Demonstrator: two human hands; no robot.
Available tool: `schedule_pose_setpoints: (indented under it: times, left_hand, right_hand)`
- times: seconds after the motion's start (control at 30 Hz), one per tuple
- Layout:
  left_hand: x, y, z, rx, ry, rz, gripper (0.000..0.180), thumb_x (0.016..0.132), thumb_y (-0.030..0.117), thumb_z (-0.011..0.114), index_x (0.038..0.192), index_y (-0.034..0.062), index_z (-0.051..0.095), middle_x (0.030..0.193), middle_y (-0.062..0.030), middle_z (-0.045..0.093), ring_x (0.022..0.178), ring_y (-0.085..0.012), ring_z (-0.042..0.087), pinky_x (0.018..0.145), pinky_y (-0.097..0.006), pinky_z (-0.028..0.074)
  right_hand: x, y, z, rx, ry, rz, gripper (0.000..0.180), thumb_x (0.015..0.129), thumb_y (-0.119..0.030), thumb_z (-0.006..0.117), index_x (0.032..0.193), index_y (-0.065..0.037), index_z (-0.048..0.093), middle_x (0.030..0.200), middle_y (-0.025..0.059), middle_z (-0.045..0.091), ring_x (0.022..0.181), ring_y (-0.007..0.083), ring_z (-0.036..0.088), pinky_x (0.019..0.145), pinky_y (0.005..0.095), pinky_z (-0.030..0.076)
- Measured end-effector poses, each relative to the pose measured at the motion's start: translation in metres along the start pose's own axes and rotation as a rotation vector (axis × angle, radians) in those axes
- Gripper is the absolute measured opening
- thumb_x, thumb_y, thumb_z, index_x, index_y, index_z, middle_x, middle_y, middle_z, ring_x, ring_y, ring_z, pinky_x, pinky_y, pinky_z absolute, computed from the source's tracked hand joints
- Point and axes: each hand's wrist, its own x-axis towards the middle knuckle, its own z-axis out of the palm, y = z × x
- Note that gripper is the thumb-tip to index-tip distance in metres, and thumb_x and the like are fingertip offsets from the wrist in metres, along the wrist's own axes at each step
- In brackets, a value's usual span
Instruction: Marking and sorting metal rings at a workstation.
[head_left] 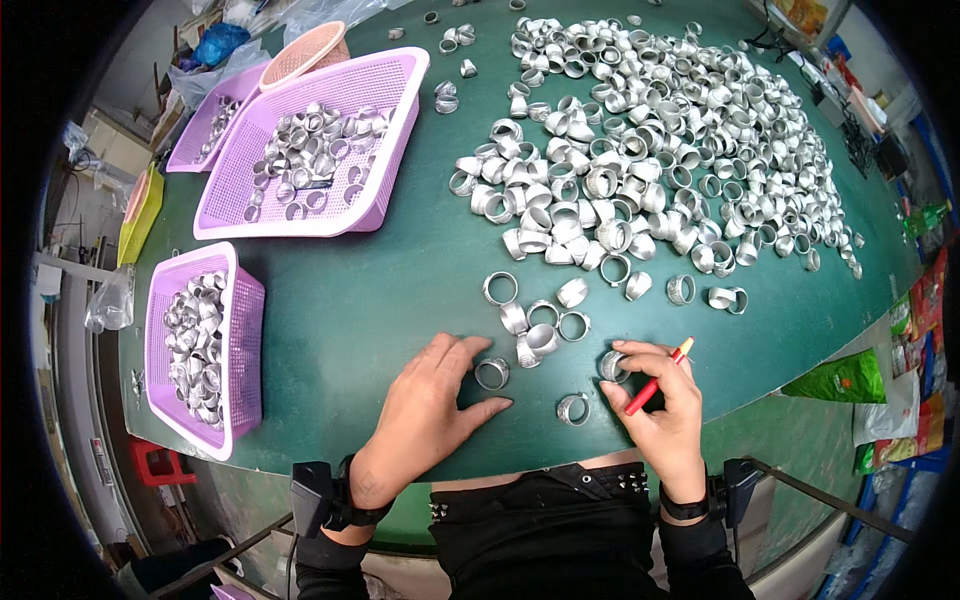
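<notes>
My left hand [430, 402] rests low over the green table with thumb and fingers apart. A silver metal ring [492, 374] lies in the gap between them; I cannot tell whether the fingers touch it. My right hand [660, 410] pinches another metal ring [613, 366] between thumb and forefinger. A red pen [645, 396] with a yellowish end also sits in that hand, slanting across the fingers. Between the two hands a single ring [573, 409] stands near the table's front edge. Just beyond, a small cluster of rings [541, 339] lies loose.
A broad heap of silver rings [660, 140] covers the far right of the green table [340, 300]. At the left are a small purple basket [250, 345] and a large one [385, 190], both holding rings. A peach basket [305, 52] stands behind them.
</notes>
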Motion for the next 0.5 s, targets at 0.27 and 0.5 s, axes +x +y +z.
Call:
schedule_pose_setpoints:
  times: [0.27,0.5]
  left_hand:
    - [-0.010,-0.006,-0.008,0.017,0.087,0.039,0.032,0.058,0.014,0.075,0.081,0.0017,0.057,0.067,-0.0070,0.052,0.058,-0.0171,0.050,0.053,-0.027,0.041]
    - [-0.019,-0.002,-0.053,-0.155,0.041,0.099,0.028,0.061,0.011,0.074,0.084,0.0032,0.059,0.072,-0.0059,0.055,0.063,-0.0141,0.053,0.057,-0.024,0.043]
  right_hand:
    - [0.001,0.002,0.006,0.264,0.115,0.142,0.027,0.062,0.001,0.069,0.083,-0.004,0.052,0.096,0.0123,0.060,0.087,0.0230,0.054,0.078,0.0319,0.040]
    - [-0.007,0.009,0.001,0.204,0.123,0.148,0.026,0.059,0.000,0.068,0.078,-0.002,0.050,0.094,0.0151,0.060,0.086,0.0255,0.054,0.078,0.0339,0.040]
